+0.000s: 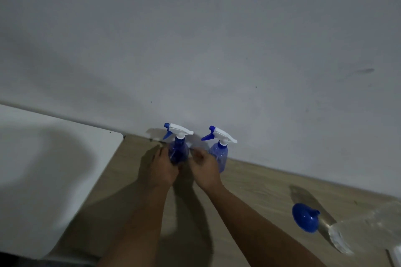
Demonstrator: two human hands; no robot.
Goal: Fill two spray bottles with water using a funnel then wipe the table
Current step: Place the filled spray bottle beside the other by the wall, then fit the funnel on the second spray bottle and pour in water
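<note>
A grey-white wall [217,39] and a white surface [43,158] lay outside the work.

The wall filled the upper part of the view, marked with small dark specks and a faint smear far to the right. Below the wall, to the left, the white surface with a rounded corner carried a broad shadow. Well below the wall at the far right lay a clear plastic bag [368,225], crumpled.

Readable text: none in this view.
Spray bottles [179,151]: no label legible.
Funnel [304,220]: plain blue, unmarked.
</note>
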